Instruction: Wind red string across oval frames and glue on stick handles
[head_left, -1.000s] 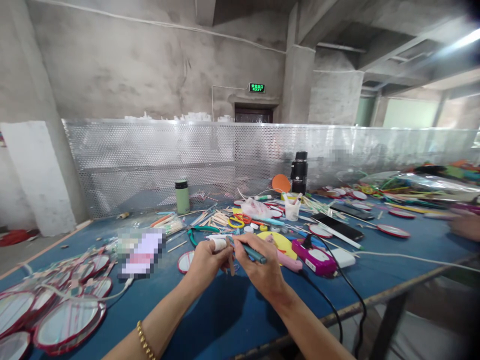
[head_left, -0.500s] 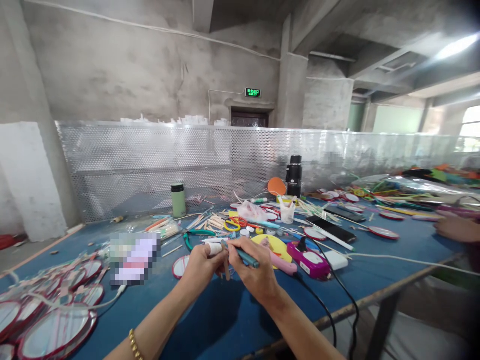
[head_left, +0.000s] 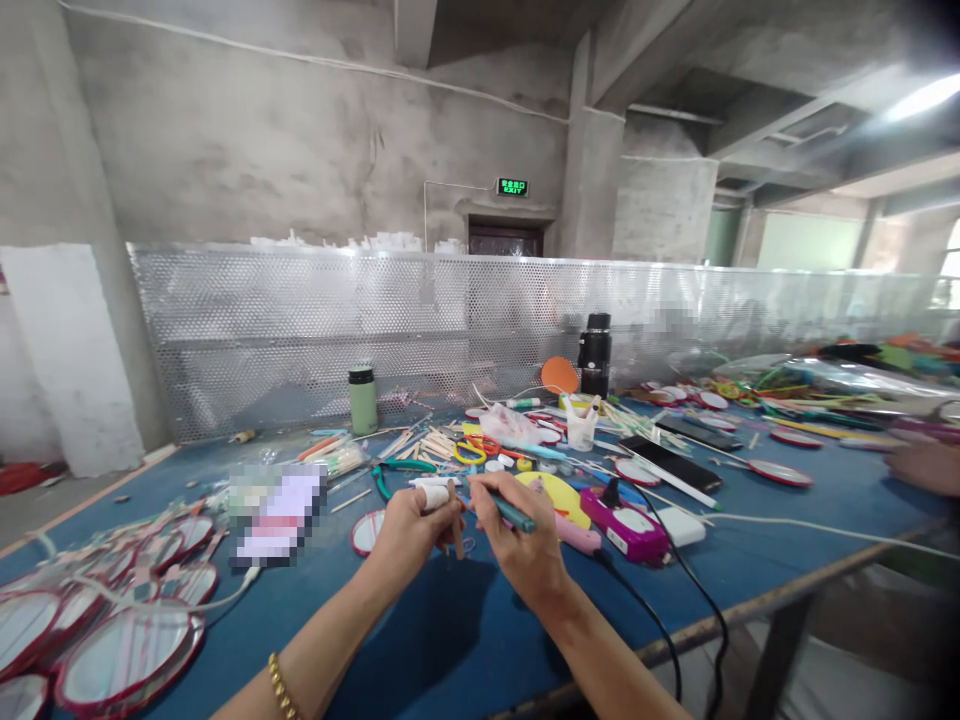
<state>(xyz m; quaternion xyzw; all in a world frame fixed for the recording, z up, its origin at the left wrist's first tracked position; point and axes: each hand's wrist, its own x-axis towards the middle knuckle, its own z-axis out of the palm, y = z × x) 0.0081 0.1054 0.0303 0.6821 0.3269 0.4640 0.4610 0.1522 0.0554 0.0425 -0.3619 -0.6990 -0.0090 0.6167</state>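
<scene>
My left hand (head_left: pixel 409 530) is closed round a thin brown wooden stick (head_left: pixel 454 520) held upright; its forefinger wears a white bandage. My right hand (head_left: pixel 517 545) is closed on a teal pen-shaped tool (head_left: pixel 510 510), whose tip meets the stick at its top. Both hands hover above the blue table (head_left: pixel 450 630). A pink glue gun (head_left: pixel 577 535) lies just right of my right hand, with a black cable (head_left: pixel 660 625) running off the table's front edge.
Round red-rimmed mirrors (head_left: pixel 127 655) are piled at the left. A phone (head_left: pixel 277 510), green bottle (head_left: pixel 363 398), black flask (head_left: pixel 596 355), scissors (head_left: pixel 472 445), pliers (head_left: pixel 397 468), sticks and a magenta box (head_left: pixel 626 525) crowd the middle. Another person's hand (head_left: pixel 926 465) rests at the right.
My hands hold the same stick and tool with only slight shifts. The view swayed a little; the other person's hand at the right moved slightly.
</scene>
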